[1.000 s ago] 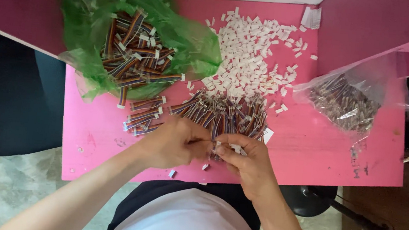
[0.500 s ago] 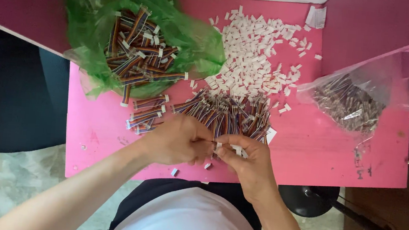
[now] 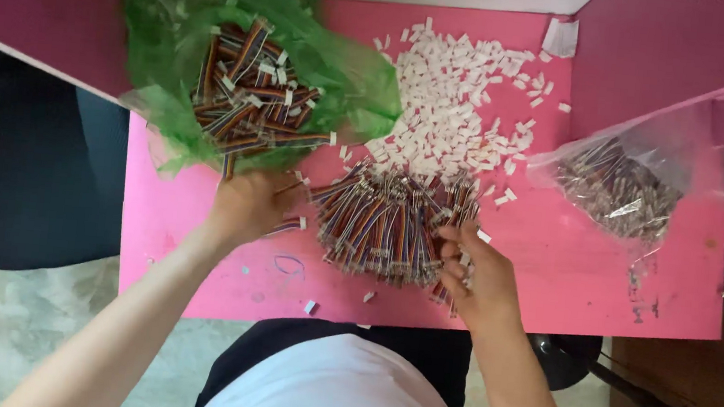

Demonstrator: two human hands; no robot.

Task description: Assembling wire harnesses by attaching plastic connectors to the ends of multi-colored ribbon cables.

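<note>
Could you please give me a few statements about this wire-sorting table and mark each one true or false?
1. The green plastic bag holds multicoloured wire pieces. True.
2. The left hand rests inside the clear bag. False: it is at the near edge of the green bag, and the clear plastic bag lies untouched at the far right.
3. The right hand is at the right edge of the central wire pile. True.
4. The small white connectors are heaped nearer the person than the wire pile. False: they are scattered beyond it.
5. The table is blue. False: it is pink.
</note>
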